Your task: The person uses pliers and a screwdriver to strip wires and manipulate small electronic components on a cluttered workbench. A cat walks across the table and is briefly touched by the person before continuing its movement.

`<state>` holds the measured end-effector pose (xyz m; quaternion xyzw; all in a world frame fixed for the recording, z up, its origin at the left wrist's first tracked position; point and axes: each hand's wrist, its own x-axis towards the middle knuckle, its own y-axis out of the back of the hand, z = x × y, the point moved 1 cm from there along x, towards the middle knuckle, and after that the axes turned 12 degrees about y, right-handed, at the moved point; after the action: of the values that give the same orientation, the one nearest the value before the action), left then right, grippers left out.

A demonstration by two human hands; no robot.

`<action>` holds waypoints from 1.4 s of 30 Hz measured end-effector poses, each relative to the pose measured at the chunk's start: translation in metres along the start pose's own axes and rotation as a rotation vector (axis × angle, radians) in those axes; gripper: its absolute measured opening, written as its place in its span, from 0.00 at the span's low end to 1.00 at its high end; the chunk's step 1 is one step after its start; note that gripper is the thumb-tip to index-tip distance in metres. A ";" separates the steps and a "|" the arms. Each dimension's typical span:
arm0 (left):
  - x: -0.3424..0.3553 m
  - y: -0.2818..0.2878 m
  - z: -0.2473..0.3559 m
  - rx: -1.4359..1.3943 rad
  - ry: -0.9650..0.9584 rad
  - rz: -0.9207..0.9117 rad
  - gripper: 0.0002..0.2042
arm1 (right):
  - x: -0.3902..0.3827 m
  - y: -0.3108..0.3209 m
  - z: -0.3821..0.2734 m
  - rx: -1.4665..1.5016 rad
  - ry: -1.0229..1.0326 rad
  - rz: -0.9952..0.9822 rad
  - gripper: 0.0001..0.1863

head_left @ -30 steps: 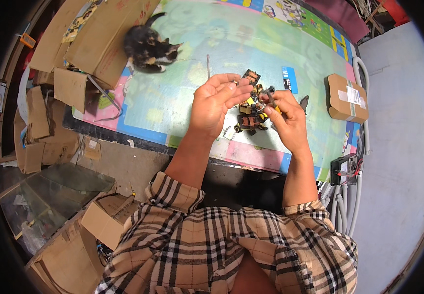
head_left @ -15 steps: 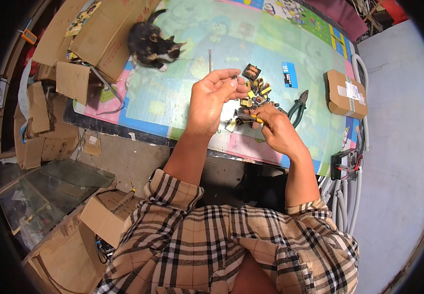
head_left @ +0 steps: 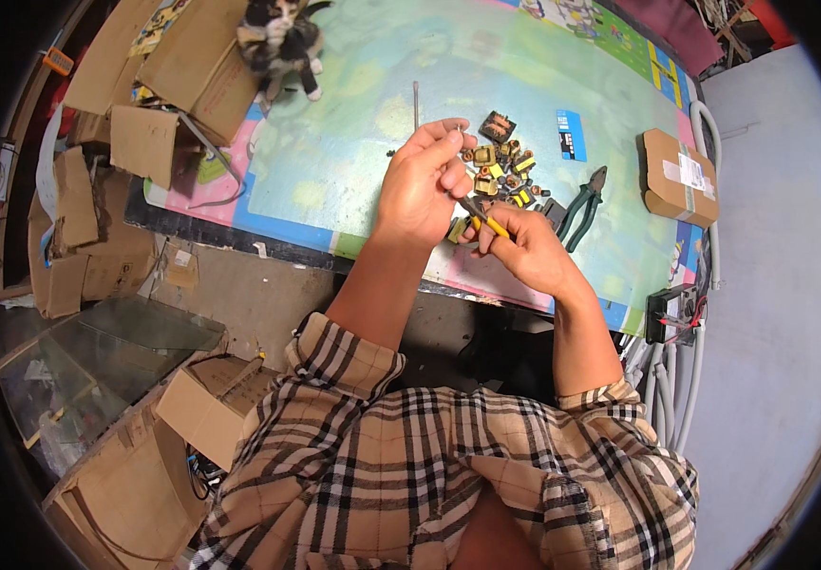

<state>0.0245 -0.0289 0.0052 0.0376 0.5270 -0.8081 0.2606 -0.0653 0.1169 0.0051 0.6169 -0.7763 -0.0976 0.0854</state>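
My left hand [head_left: 418,188] is raised over the table, thumb and forefinger pinched together on something too small to make out. Just below it, my right hand [head_left: 531,249] grips a pair of small yellow-handled pliers [head_left: 492,222]. Their dark jaws point up and left, close to the left hand's lower fingers. Beyond both hands lies a pile of small coils and transformers [head_left: 488,175], yellow, black and copper-coloured; the hands partly cover it. A larger copper-wound coil [head_left: 497,126] lies at the pile's far side.
Green-handled pliers [head_left: 581,211] and a blue card [head_left: 570,135] lie right of the pile. A screwdriver shaft [head_left: 416,103] lies behind my left hand. A cat [head_left: 282,46] sits beside the open cardboard box [head_left: 203,76]. A small carton [head_left: 679,178] and a meter [head_left: 667,316] line the right edge.
The pliers have come up and left toward my left hand, their jaws now nearer its fingers. The cat has moved back and sits up, having been crouched forward.
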 end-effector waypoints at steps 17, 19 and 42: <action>-0.008 0.000 0.014 0.063 -0.017 0.123 0.09 | -0.001 0.001 -0.018 -0.392 0.149 -0.050 0.10; -0.007 0.006 0.024 0.086 -0.085 0.128 0.09 | -0.007 0.003 -0.006 -0.473 0.254 0.019 0.13; -0.003 0.002 -0.002 0.167 0.272 -0.102 0.15 | -0.012 0.062 0.000 1.256 0.340 0.225 0.14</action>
<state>0.0272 -0.0262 0.0039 0.1414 0.4895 -0.8488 0.1413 -0.1207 0.1425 0.0208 0.4715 -0.7210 0.4820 -0.1594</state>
